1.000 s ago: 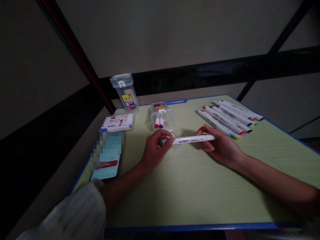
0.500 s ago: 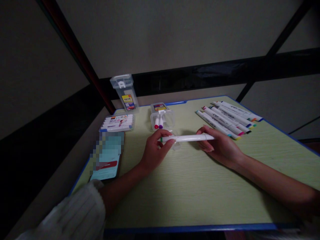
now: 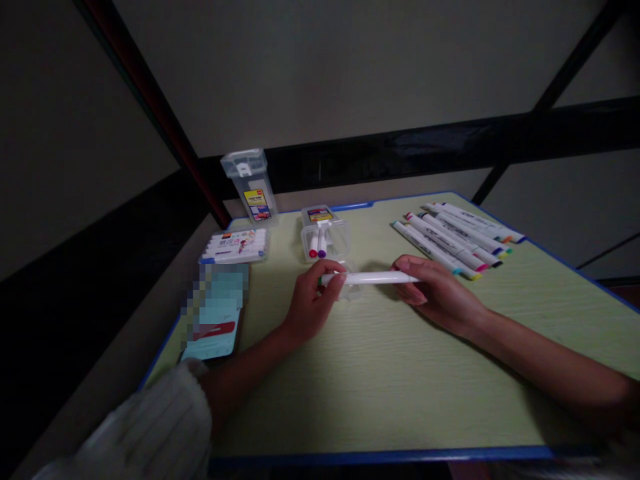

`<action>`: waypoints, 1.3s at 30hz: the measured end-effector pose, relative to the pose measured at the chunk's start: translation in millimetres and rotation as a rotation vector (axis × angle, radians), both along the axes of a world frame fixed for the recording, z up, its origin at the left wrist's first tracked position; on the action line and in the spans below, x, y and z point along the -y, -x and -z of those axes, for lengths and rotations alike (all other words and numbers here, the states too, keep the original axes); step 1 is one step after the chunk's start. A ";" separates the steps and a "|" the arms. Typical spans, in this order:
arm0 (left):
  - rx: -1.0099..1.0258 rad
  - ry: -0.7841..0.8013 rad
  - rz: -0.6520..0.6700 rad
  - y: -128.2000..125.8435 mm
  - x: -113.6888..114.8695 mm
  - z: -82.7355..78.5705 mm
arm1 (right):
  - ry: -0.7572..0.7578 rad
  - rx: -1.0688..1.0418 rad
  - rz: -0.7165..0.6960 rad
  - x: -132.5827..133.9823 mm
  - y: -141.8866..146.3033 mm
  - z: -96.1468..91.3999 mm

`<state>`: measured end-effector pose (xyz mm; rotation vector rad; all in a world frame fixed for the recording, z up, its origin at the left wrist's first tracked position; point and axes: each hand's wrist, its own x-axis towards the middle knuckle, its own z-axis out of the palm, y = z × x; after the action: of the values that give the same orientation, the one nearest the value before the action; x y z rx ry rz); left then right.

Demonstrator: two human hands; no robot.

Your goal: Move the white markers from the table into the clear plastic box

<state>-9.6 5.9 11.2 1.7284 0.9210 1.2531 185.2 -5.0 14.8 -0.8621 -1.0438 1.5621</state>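
A white marker [image 3: 379,278] with a green end lies level between my hands, above the table. My left hand [image 3: 315,297] pinches it near the green end, thumb in front. My right hand [image 3: 437,287] is closed round the other end, which its fingers and thumb partly hide. Just beyond the marker, a clear plastic case [image 3: 345,235] lies open on its side, with a red-ended marker [image 3: 313,244] and a purple-ended marker [image 3: 323,244] inside. Its clear lid [image 3: 353,292] reaches toward me, partly behind my left fingers.
Several white markers [image 3: 450,233] with coloured ends lie in a loose pile at the right. An upright clear case [image 3: 253,187] stands at the back left. In front of it lie a flat pack of white pens [image 3: 235,245] and a phone [image 3: 215,327]. Blue edging [image 3: 390,457] borders the table.
My right thumb has come down onto the marker, and the right fingers have closed more around its end. The marker and left hand have shifted slightly left.
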 end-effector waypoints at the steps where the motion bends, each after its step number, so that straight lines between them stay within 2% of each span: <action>1: 0.007 0.005 0.005 -0.1 0.5 -0.4 | 0.004 0.003 0.005 0.0 -0.1 0.6; 23: -0.028 0.003 -0.020 0.9 0.2 2.3 | -0.005 0.066 0.052 3.7 1.1 -1.6; 39: -0.028 0.005 -0.030 1.8 0.0 1.4 | -0.051 0.059 0.000 5.5 1.3 -5.4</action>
<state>-11.3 5.9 9.8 1.7380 0.9688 1.2472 183.9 -10.6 20.3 -0.8771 -1.1210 1.5115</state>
